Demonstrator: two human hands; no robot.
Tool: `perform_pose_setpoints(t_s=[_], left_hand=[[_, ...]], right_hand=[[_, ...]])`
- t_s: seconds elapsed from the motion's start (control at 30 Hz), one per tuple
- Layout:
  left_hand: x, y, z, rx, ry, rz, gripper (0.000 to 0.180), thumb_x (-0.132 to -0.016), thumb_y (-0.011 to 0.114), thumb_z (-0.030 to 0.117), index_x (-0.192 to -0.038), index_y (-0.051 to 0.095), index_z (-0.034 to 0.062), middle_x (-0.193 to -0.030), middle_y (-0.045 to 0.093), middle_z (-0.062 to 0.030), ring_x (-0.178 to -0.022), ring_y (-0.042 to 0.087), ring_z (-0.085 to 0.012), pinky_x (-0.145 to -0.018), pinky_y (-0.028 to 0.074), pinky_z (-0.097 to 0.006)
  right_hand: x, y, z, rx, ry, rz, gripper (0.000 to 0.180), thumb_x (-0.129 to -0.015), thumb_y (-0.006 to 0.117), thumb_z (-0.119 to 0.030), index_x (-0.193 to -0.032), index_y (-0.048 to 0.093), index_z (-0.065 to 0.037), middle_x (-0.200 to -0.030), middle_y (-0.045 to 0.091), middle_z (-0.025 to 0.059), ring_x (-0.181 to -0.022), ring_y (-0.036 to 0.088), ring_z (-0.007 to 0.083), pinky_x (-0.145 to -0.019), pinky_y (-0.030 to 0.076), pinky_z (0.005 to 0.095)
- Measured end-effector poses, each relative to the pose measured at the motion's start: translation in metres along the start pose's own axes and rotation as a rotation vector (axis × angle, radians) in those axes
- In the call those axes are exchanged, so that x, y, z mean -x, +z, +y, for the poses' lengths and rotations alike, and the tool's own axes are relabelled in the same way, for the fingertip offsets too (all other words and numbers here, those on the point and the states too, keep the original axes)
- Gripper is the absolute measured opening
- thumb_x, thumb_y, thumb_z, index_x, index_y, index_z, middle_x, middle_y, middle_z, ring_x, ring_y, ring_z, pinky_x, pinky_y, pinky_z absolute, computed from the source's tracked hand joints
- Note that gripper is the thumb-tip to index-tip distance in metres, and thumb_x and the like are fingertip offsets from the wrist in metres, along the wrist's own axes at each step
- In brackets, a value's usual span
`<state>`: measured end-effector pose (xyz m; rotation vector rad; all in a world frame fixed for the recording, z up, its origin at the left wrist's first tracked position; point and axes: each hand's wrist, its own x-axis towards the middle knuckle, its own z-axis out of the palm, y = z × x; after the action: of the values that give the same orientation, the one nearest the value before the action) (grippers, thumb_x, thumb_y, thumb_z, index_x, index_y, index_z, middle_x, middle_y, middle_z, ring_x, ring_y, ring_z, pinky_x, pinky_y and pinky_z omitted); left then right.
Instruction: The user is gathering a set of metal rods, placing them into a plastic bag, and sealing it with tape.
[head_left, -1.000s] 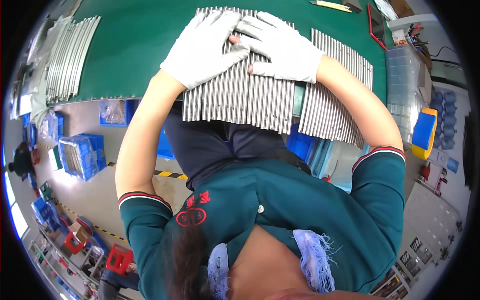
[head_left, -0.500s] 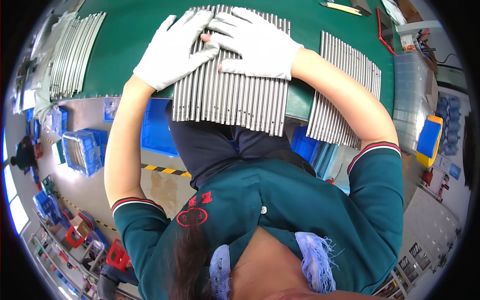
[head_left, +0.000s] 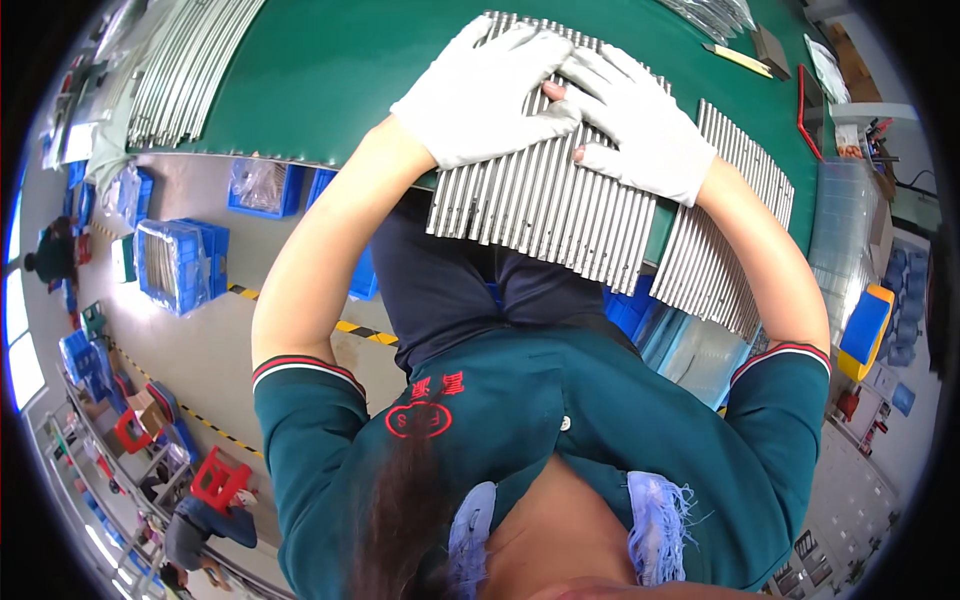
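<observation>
Grip, left hand: left hand (head_left: 478,95), in a white glove, is laid flat with the fingers spread over a batch of grey metal rods (head_left: 545,205); nothing is closed around, the palm is only pressed on top.
Grip, right hand: right hand (head_left: 640,125), also gloved in white, is laid flat beside it, fingertips meeting the left hand near the middle of the batch; one bare fingertip is seen through a worn glove tip. No rod is pinched.
View: head camera only; everything below is read from it.
Rods, position: the batch is lying on the near edge of the green table (head_left: 330,70), its near ends overhanging the edge toward the body.
Rods, long axis: rods are laid side by side, each running from the far side of the table toward the person; the row is spread left to right, slightly slanted down to the right.
Direction from grip: rods are directly beneath both palms; the overhanging ends lie on the body side of the hands.
Nearer hand: both are in contact; the left covers the left and far part, the right the right part.
Second batch: another row of rods (head_left: 725,225) is lying just to the right, beside the right wrist, partly under the first batch's edge; touching cannot be told.
Far left: a further stack of long strips (head_left: 185,65) is set well apart on the table.
Floor: blue crates (head_left: 180,262) are seen below the table edge.
</observation>
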<state>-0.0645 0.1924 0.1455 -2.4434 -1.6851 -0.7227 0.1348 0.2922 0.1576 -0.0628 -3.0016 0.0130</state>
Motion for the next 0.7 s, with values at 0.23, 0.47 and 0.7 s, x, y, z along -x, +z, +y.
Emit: perform_pose_setpoints(t_s=[0.23,0.47,0.7], left_hand=[[0.013,-0.017,-0.012,-0.044,-0.110,-0.120,0.061,-0.084,0.058,0.044,-0.130,0.047,0.0056,-0.129,0.051,-0.0142,-0.122,0.045,-0.0268,-0.107,0.026,-0.040],[0.088,-0.062,-0.052,0.014,-0.192,-0.092,0.036,-0.091,0.048,0.025,-0.126,0.052,0.0156,-0.131,0.050,-0.0092,-0.123,0.044,-0.0301,-0.103,0.032,-0.044],[0.110,-0.078,-0.024,-0.101,-0.219,-0.323,0.063,-0.075,0.058,0.021,-0.135,0.043,0.0125,-0.138,0.041,-0.0196,-0.127,0.038,-0.0398,-0.108,0.026,-0.046]], right_hand=[[-0.022,0.015,-0.005,-0.016,0.006,0.082,0.063,-0.086,0.050,-0.047,-0.134,0.043,-0.008,-0.136,0.043,0.0171,-0.130,0.035,0.0294,-0.111,0.020,0.0431],[-0.003,-0.039,-0.017,-0.142,0.099,0.071,0.065,-0.081,0.059,-0.034,-0.138,0.038,-0.009,-0.140,0.040,0.0141,-0.133,0.032,0.0293,-0.113,0.020,0.0399],[0.043,-0.070,-0.053,-0.112,0.192,-0.458,0.096,-0.057,0.077,-0.031,-0.140,0.034,-0.011,-0.142,0.029,0.0226,-0.130,0.029,0.0408,-0.111,0.022,0.0460]])
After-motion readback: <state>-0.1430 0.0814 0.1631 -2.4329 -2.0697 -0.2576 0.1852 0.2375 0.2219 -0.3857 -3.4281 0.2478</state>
